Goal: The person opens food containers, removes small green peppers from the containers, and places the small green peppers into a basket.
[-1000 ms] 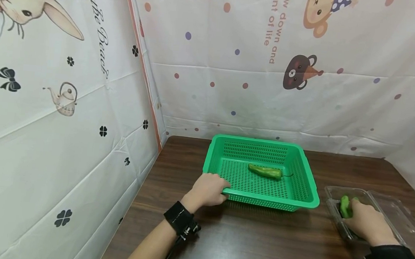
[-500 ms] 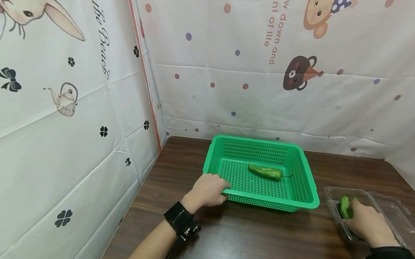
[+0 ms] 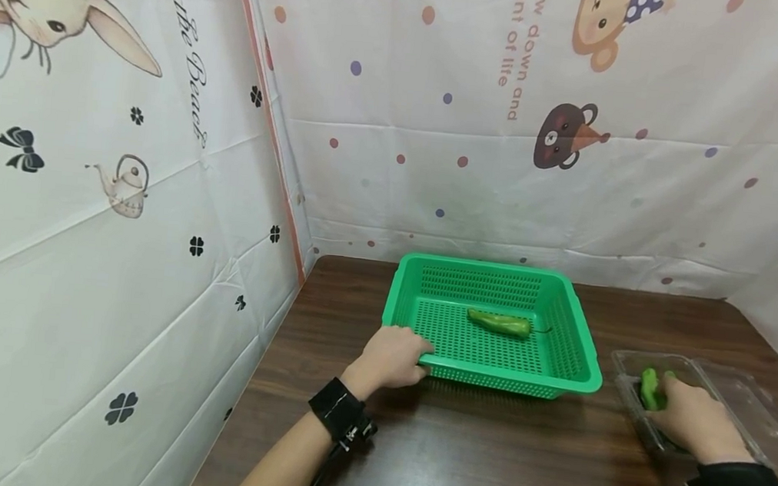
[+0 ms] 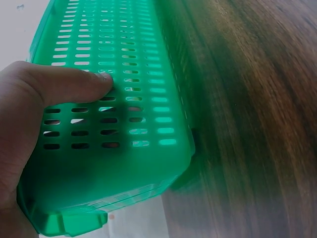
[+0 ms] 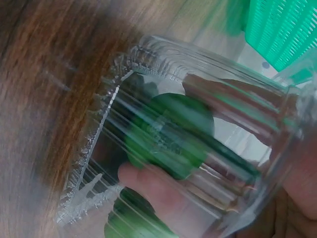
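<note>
The left hand grips the near left corner of the green perforated plastic basket, thumb pressed against the slotted outer wall and fingers curled over the rim. Inside that basket, beyond the left hand and toward its far side, one long green pepper lies flat on the mesh floor.

The right hand is down inside the clear plastic clamshell tray, its fingers closed round a second green pepper; the right wrist view shows fingertips wrapped under the dark green pepper through the ribbed transparent wall. The pepper sits at the fingertips, on the side of the tray nearest the basket.

Compared with a second ago almost nothing has moved: both hands keep the same places and the same holds, the basket has not shifted on the dark wooden desk, and the pepper in the tray has not come up. The tiny drift across the frame looks like head movement only. I judge the grasp on the tray pepper is settled but the lift has not begun.

Cartoon-printed white cloth hangs behind and to the left of the left hand.
</note>
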`<action>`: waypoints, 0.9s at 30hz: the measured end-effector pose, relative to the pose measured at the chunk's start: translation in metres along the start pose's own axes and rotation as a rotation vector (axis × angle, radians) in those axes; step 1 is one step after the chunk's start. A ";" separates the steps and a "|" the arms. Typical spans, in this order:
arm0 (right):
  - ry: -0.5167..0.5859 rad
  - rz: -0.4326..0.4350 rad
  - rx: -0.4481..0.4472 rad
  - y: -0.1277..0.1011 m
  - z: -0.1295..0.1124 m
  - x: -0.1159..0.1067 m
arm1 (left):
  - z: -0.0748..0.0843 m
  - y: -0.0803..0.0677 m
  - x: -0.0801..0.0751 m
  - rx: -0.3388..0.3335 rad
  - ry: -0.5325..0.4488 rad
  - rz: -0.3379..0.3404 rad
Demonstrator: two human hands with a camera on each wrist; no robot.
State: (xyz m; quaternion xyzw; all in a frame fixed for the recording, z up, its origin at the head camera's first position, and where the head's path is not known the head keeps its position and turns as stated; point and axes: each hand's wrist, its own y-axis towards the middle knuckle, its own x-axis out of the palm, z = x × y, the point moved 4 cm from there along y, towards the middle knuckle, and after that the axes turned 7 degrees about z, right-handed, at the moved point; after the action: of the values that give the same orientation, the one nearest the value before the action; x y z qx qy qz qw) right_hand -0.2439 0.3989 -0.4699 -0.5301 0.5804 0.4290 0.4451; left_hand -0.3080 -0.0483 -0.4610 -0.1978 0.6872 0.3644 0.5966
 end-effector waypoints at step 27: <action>0.014 0.042 -0.002 -0.003 -0.006 -0.008 | -0.001 0.002 0.002 0.010 0.016 0.001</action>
State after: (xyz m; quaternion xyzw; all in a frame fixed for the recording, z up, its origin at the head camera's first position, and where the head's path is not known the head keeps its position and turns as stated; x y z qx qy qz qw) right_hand -0.2413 0.3948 -0.4606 -0.5211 0.5942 0.4350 0.4315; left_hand -0.3100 -0.0473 -0.4622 -0.1974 0.6938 0.3598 0.5918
